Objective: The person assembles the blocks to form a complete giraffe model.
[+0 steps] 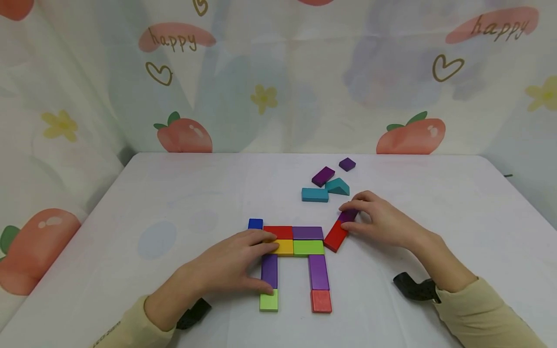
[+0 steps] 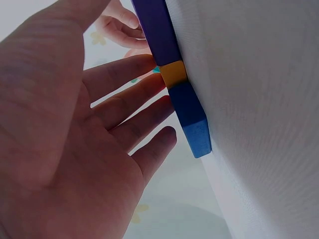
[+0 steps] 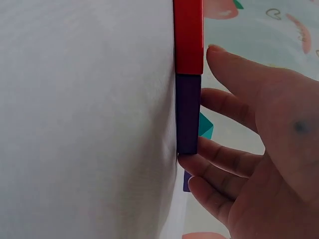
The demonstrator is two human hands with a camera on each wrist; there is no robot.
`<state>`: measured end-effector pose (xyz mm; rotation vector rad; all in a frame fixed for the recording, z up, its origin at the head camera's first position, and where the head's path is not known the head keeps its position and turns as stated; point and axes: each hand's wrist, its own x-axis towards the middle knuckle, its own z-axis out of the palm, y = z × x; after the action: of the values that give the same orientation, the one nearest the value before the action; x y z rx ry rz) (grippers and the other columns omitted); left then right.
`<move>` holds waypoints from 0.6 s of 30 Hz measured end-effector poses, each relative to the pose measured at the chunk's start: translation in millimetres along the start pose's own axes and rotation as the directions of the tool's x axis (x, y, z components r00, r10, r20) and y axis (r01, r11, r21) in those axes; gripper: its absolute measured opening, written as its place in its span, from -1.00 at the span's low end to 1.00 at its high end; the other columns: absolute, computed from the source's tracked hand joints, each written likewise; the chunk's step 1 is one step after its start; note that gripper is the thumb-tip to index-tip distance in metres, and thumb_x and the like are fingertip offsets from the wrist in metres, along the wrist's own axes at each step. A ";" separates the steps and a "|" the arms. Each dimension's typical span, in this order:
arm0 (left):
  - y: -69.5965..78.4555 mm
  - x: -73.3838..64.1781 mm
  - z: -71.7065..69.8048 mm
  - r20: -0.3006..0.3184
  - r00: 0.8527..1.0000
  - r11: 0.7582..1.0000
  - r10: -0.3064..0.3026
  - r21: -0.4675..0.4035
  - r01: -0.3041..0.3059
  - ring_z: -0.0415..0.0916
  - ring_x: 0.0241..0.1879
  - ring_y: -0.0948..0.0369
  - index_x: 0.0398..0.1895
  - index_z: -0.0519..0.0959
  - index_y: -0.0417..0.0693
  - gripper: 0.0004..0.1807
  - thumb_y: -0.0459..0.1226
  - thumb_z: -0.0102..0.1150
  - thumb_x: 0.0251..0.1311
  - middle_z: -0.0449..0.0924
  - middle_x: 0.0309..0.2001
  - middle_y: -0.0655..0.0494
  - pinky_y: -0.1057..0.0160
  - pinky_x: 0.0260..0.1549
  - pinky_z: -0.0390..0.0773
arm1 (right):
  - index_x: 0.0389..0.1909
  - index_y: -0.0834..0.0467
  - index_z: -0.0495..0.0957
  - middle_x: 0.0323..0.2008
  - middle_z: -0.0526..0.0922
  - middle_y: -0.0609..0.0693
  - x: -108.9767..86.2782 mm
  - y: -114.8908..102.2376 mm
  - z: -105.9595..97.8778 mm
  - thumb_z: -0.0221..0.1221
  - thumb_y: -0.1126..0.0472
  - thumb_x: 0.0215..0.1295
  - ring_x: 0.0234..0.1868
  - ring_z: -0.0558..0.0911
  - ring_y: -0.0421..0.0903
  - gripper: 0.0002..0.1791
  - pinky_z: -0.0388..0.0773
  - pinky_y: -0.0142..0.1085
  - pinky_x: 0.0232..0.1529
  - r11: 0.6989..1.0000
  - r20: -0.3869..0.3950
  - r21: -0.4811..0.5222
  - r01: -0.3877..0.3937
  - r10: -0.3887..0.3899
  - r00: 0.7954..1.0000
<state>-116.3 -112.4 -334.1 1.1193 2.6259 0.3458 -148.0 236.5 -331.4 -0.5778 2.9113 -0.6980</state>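
Note:
My left hand (image 1: 226, 261) rests on a flat block figure, its fingers extended and spread. Its fingertips touch the yellow block (image 1: 285, 248) and the red block (image 1: 278, 232) above it, partly hiding both. The thumb reaches the left leg, where a purple block (image 1: 270, 270) meets a green block (image 1: 269, 302). A blue block (image 1: 255, 224) sits at the upper left; in the left wrist view, the blue block (image 2: 192, 112) lies just past the fingertips. My right hand (image 1: 383, 215) holds a purple block (image 3: 188, 114) between thumb and curled fingers. That block abuts a slanting red block (image 1: 335, 237) beside the figure.
Behind my right hand lie a teal rectangular block (image 1: 315, 195), a teal triangular block (image 1: 337, 186) and two loose purple blocks, one a rectangle (image 1: 323, 177), one smaller (image 1: 347, 164). The figure's right leg is a purple block (image 1: 319, 272) above a light red block (image 1: 321, 301).

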 end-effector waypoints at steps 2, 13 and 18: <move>0.1 -0.1 -0.3 -0.001 1.000 1.000 -0.002 0.003 0.002 0.25 0.40 0.12 0.43 0.46 0.08 -0.09 0.28 0.38 0.03 0.36 0.40 0.12 0.04 0.30 0.39 | 0.17 0.11 0.64 0.13 0.45 0.23 0.3 -0.8 0.4 0.38 0.04 0.27 0.17 0.45 0.23 -0.53 0.55 0.17 0.10 1.000 0.003 -0.004 -0.011 0.011 1.000; -1.4 -0.1 -0.1 0.000 1.000 1.000 -0.002 0.001 0.002 0.24 0.41 0.12 0.43 0.46 0.08 -0.09 0.27 0.39 0.03 0.35 0.40 0.13 0.05 0.31 0.37 | 0.17 0.12 0.63 0.12 0.47 0.23 0.6 -2.2 1.2 0.38 0.04 0.26 0.16 0.46 0.23 -0.52 0.56 0.16 0.08 0.999 -0.009 -0.031 0.005 -0.006 1.000; -2.1 0.1 0.6 -0.003 1.000 1.000 0.006 -0.006 -0.006 0.24 0.41 0.13 0.43 0.46 0.09 -0.09 0.29 0.38 0.03 0.35 0.40 0.14 0.05 0.31 0.38 | 0.19 0.15 0.62 0.11 0.48 0.22 0.3 -2.2 -3.1 0.36 0.07 0.29 0.14 0.48 0.22 -0.52 0.54 0.18 0.10 0.999 -0.035 -0.039 0.029 -0.030 0.999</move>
<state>-117.6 -113.7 -335.3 1.1259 2.6225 0.3563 -148.1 235.9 -327.7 -0.6202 2.9610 -0.6637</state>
